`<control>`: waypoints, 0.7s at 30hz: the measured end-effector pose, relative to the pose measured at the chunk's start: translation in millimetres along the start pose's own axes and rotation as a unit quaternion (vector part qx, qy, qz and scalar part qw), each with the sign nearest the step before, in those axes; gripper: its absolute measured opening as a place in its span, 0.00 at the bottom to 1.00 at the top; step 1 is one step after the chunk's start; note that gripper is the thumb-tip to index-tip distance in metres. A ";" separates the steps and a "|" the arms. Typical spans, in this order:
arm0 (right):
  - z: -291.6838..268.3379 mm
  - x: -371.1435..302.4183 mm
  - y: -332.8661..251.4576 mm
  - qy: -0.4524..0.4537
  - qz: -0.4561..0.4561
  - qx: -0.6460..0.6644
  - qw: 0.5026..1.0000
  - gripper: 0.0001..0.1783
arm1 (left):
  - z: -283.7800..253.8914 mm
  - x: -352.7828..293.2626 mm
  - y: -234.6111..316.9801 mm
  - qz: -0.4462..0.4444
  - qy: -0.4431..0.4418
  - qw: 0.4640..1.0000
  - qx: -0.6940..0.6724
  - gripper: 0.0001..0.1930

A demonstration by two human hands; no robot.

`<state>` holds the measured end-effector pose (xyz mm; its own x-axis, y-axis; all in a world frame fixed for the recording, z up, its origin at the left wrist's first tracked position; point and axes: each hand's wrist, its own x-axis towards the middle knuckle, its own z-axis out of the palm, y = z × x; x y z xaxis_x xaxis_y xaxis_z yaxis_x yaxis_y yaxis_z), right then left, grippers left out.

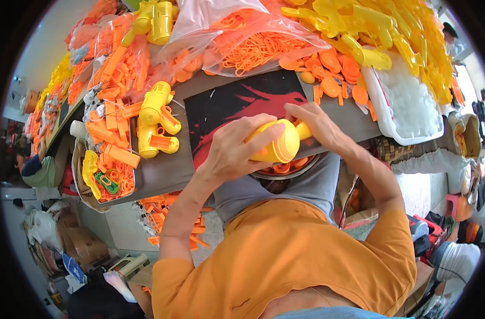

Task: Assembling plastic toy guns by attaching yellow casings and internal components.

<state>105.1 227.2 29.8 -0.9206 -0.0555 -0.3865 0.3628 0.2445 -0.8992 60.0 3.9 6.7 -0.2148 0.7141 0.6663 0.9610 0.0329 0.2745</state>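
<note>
In front of my chest I hold a yellow plastic toy gun [286, 144], its rounded end turned toward me. My left hand [236, 143] is wrapped round its body from the left. On the other side, my right hand [312, 121] has its fingers closed at the gun's yellow grip [303, 130]; part of that grip is hidden by the fingers. Beneath them lies a black mat [210, 119] with a red pattern. Two similar yellow toy guns [156, 103] rest to the left of the mat. Below the held gun, a round bowl [306, 166] with orange parts sits at my lap.
Orange plastic parts [112, 127] are heaped at the left, with a box [83, 183] of small parts by the table edge. Clear bags hold orange loops [264, 48] at the back. A white tub [383, 114] and piled yellow shells [375, 24] stand at the right.
</note>
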 end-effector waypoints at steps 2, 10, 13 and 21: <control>2.4 0.8 25.6 0.073 -0.157 -0.083 0.981 0.25 | -1.5 -0.3 1.1 -0.030 0.013 0.999 0.007 0.46; 41.4 20.9 16.7 0.068 -0.465 -0.333 0.817 0.08 | 13.8 -37.9 1.5 -0.519 0.338 0.553 -0.557 0.23; 28.6 79.6 -29.1 0.095 -0.493 -0.285 0.816 0.08 | -7.3 -57.9 -0.5 -0.508 0.411 0.513 -0.557 0.21; -34.6 246.6 -82.7 0.247 -0.402 -0.487 0.735 0.08 | -23.2 -82.5 17.2 -0.521 0.417 0.569 -0.480 0.25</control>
<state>-156.9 226.8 16.0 -0.8087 -0.2606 0.5273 -0.3798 0.9159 -0.1300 90.2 -70.6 -27.5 -0.9740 0.0629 -0.2178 -0.2160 -0.5499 0.8069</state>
